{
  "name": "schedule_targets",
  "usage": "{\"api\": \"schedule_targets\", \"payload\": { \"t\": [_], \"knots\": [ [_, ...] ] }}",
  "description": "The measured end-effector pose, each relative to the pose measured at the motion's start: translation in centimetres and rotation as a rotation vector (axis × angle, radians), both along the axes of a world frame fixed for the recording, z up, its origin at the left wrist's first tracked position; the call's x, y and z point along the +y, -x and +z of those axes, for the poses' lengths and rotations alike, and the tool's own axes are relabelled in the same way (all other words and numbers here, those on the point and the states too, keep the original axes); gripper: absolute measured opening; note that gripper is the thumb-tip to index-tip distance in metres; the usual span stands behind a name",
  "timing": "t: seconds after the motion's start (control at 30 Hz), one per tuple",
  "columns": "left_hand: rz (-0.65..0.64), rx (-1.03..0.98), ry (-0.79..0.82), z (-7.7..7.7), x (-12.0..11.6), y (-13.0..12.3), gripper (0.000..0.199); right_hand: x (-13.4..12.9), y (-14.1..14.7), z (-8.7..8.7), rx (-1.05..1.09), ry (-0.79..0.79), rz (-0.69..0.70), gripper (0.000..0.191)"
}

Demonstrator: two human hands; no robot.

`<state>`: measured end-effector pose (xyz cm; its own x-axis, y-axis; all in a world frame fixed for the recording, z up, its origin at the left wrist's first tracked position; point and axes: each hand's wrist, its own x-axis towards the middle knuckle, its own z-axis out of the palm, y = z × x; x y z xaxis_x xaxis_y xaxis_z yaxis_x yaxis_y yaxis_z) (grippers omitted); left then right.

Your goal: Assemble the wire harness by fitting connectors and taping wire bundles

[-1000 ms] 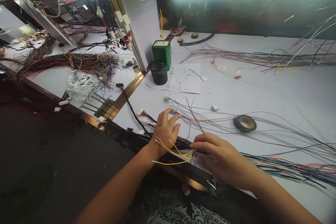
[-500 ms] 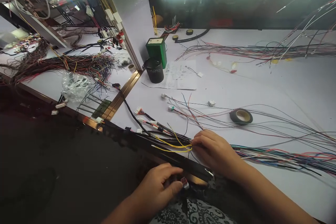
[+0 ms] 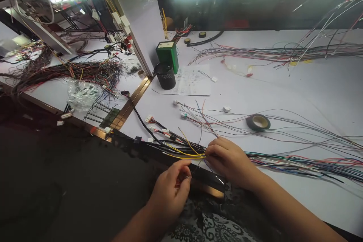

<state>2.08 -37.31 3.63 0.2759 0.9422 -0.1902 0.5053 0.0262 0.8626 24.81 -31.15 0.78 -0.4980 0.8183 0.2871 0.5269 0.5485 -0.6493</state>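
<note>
My right hand (image 3: 227,159) is closed around a bundle of wires (image 3: 272,159) at the table's front edge. Yellow wires (image 3: 184,155) and black-sleeved branches with white connectors (image 3: 149,119) stick out to its left. My left hand (image 3: 172,187) is just past the edge, its thumb and forefinger pinched at the end of a thin dark wire (image 3: 197,165) that runs towards the right hand. Something reddish shows inside its curled fingers, mostly hidden. Above the right hand lie loose wires with a white connector (image 3: 176,103) and a green-and-white connector (image 3: 184,115).
A roll of black tape (image 3: 250,124) lies on wires right of centre, near a loose white connector (image 3: 227,109). A black mesh cup (image 3: 166,79) and green box (image 3: 173,58) stand by the partition (image 3: 138,19). Printed paper (image 3: 195,89) lies beside them.
My left hand has risen towards the wires, and its fingers have closed on a thin wire. The red-and-white piece by its thumb no longer shows there. My right hand keeps its hold.
</note>
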Motion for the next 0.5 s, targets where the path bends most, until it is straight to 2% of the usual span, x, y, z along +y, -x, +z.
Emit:
{"api": "schedule_targets", "payload": {
  "t": [0.07, 0.13, 0.23, 0.33, 0.5],
  "knots": [
    [-0.156, 0.084, -0.222, 0.0, 0.3, -0.5, 0.039, 0.0, 0.1, -0.2, -0.01, -0.02, -0.006, 0.009],
    [-0.317, 0.194, -0.395, 0.1, 0.8, -1.2, 0.041, 0.1, 0.2, -0.5, -0.008, -0.022, -0.01, 0.009],
    [-0.417, 0.305, -0.446, 0.4, 1.3, -2.0, 0.025, 0.1, 0.1, -0.7, 0.001, -0.022, -0.016, 0.011],
    [-0.305, 0.174, -0.301, 0.2, 1.2, -1.9, 0.019, 0.2, 0.0, -0.8, -0.004, -0.041, -0.001, 0.01],
    [0.124, -0.246, 0.065, -1.1, 0.4, -1.6, 0.024, 0.3, -0.1, -0.8, -0.012, -0.061, 0.013, 0.008]
  ]
}}
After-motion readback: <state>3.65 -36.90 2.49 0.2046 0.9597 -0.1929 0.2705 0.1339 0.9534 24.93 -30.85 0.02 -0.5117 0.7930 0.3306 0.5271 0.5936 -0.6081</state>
